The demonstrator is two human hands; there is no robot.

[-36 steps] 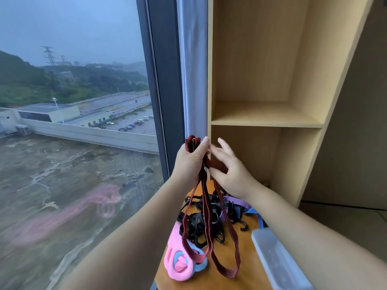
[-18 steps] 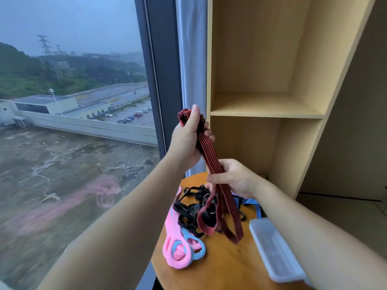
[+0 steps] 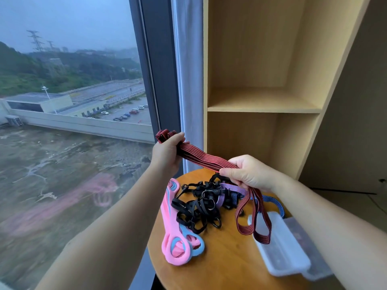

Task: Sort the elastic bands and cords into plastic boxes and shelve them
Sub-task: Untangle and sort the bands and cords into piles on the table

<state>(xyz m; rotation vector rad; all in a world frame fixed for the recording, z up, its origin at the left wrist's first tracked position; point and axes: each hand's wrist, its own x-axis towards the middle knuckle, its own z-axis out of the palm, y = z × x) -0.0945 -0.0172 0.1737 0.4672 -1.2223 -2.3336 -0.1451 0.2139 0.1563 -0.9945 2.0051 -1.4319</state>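
A wide pane of window glass (image 3: pixel 73 122) fills everything left of the left hand (image 3: pixel 167 151), and a pale curtain strip (image 3: pixel 188 70) hangs just behind that hand. Behind and above the right hand (image 3: pixel 245 174) rises a tall light-wood shelf unit (image 3: pixel 261 101). Its open bays face the person, one above both hands and one straight behind the right hand. Below both hands sits a round orange-brown wooden table (image 3: pixel 226 258), its curved edge showing beside the left forearm. Below the right wrist lies a clear rectangular plastic box (image 3: pixel 280 248), partly hidden by that forearm.

A long red-and-black striped elastic band (image 3: pixel 201 160) spans the air between the hands. The left hand clenches its folded end and the right grasps it further along, and loose loops hang from the right hand down over the box's left rim. Under the right hand sits a tangle of black hooked cords (image 3: pixel 196 208), with a purple striped band (image 3: pixel 228 190) beside it. Pink and light-blue flat bands (image 3: pixel 169 227) lie below the left hand.
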